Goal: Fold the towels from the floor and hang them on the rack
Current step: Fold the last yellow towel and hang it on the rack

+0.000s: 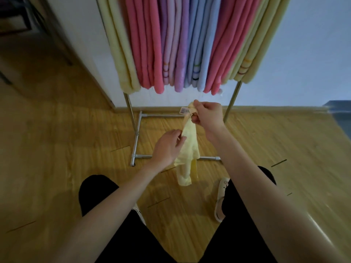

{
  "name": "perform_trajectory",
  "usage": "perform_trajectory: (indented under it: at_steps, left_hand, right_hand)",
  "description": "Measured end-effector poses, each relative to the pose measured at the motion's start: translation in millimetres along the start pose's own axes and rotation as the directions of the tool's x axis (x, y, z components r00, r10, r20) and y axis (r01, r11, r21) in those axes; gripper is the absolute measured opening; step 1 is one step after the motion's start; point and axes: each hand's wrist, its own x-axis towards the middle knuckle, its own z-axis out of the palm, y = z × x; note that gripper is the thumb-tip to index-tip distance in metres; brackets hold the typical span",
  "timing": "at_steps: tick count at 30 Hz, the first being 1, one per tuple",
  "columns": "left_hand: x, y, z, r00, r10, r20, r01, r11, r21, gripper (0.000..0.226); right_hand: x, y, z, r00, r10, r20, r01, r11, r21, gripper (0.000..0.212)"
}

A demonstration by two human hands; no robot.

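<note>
a small pale yellow cloth towel [188,147] hangs limp and bunched into a narrow twisted strip in front of the person, clear of the floor, with a little printed label [183,110] showing at its top corner. the right hand [207,118] pinches that top corner between thumb and curled fingers, holding the towel up, while the left hand [168,147] sits lower, its fingertips closing on the towel's edge near the middle. the lower end of the towel dangles in loose folds between the person's legs in black trousers [98,194]. behind it stands a silver metal tube rack [137,130] whose base bars rest on the floor, and folded towels hang from it side by side: pale yellow ones [123,59] at both ends, pink ones [150,54], lilac ones [180,54] and light blue ones [207,54] in the middle. the floor is light wooden plank flooring [57,149] with a faint sheen, meeting a white wall [307,50] with a wooden skirting board. a light-coloured clog shoe [221,200] shows by the right leg.
</note>
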Motion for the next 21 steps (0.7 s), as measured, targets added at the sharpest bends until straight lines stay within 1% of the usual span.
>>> perform_trajectory:
  at_steps: [2,5,7,9,12,14,16,18,20,21]
  left_hand:
    - [-2,4,-8,1.000,-0.026,0.004,0.027,0.999,-0.043,0.031]
    - [-7,3,-19,0.994,-0.101,0.028,0.104,0.977,-0.185,0.026]
    - [-10,1,-29,0.989,-0.144,0.030,0.146,0.940,-0.309,0.022]
    - [-12,2,-42,0.979,-0.205,-0.015,0.176,0.871,-0.460,0.023]
    - [-13,9,-64,0.938,-0.301,-0.171,0.148,0.796,-0.587,0.019]
    - [-16,17,-77,0.913,-0.334,-0.235,0.124,0.775,-0.620,0.020]
    - [-18,23,-84,0.905,-0.336,-0.263,0.109,0.778,-0.619,0.019]
    - [-19,25,-91,0.894,-0.343,-0.287,0.101,0.780,-0.617,0.019]
    - [-19,24,-98,0.887,-0.345,-0.307,0.093,0.784,-0.613,0.017]
    - [-18,23,-101,0.885,-0.341,-0.317,0.089,0.792,-0.604,0.016]
  right_hand:
    - [-5,-14,3,1.000,-0.015,-0.009,0.015,0.999,0.037,0.017]
    - [-11,-33,3,0.998,-0.053,-0.017,0.054,0.996,0.069,0.017]
    - [-14,-41,-1,0.997,-0.072,-0.017,0.073,0.995,0.072,0.015]
    - [-14,-44,-8,0.997,-0.070,-0.033,0.073,0.993,0.093,0.013]
    - [-11,-40,-18,0.998,-0.007,-0.068,0.018,0.987,0.159,0.014]
    - [-9,-34,-24,0.996,0.052,-0.067,-0.040,0.983,0.179,0.017]
    - [-9,-25,-29,0.993,0.112,-0.044,-0.103,0.982,0.160,0.020]
    - [-14,-18,-33,0.990,0.138,0.006,-0.138,0.982,0.126,0.017]
    - [-20,-11,-37,0.991,0.125,0.048,-0.127,0.991,0.036,0.010]
    - [-24,-7,-38,0.993,0.101,0.056,-0.099,0.995,-0.034,0.009]
